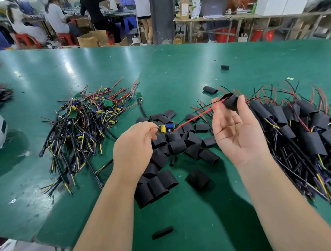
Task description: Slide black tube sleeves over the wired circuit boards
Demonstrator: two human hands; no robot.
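Forearms reach out over the green bench (176, 69). Left hand (133, 149) pinches a board (165, 129) by its end. Right hand (237, 130), palm up with the lower fingers slack, pinches a sleeve (230, 101) at its fingertips. The board's leads (195, 115) run up to the sleeve's mouth and seem to enter it. Loose sleeves (174, 146) lie between the hands, bare boards (86, 121) to the left and sleeved ones (298, 126) to the right. Threading looks to be under way. Next, the sleeve must travel down the leads, mouth kept open, with the board fed in endwise.
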